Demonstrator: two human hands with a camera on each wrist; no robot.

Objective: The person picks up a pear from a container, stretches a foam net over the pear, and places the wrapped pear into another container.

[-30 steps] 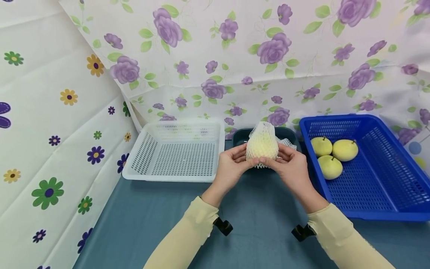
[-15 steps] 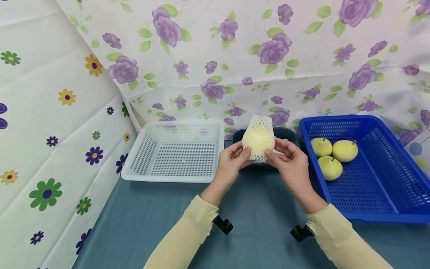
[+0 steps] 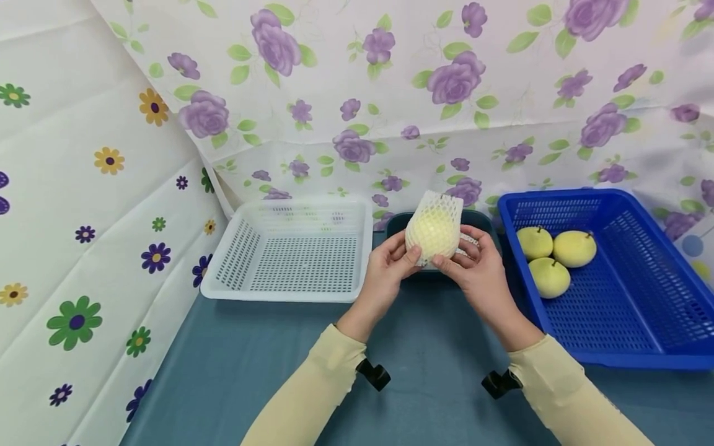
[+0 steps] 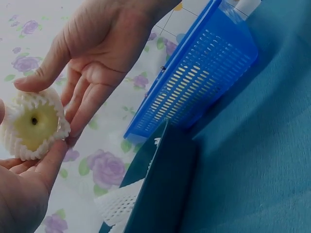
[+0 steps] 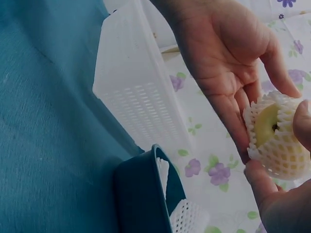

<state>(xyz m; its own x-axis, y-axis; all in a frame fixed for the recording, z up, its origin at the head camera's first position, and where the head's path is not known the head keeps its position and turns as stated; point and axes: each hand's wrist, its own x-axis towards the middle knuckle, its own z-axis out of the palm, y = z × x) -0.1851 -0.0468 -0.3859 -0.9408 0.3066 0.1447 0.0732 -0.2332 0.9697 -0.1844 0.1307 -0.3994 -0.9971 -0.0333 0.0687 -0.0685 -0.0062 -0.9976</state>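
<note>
A pale yellow pear (image 3: 432,234) sits in a white foam net sleeve (image 3: 446,203), lifted in front of the dark green bin (image 3: 483,220). The sleeve's loose end stands above the fruit and leans to the right. My left hand (image 3: 385,263) grips the wrapped pear from its left side, thumb in front. From the other side, my right hand (image 3: 481,269) holds it with the thumb low on the sleeve and the fingers behind. In the left wrist view, the pear's underside (image 4: 35,124) shows through the sleeve's open lower end.
A white perforated basket (image 3: 281,295) stands to the left. At the right is a blue basket (image 3: 630,357) with three bare pears, one being the front pear (image 3: 549,278). More foam net sleeves (image 4: 121,204) lie in the bin. A flowered sheet (image 3: 312,68) hangs behind.
Both hands have raised the wrapped pear slightly. Its thumbs have shifted from nearly meeting to spots farther apart, and the sleeve's top now tilts to the right.
</note>
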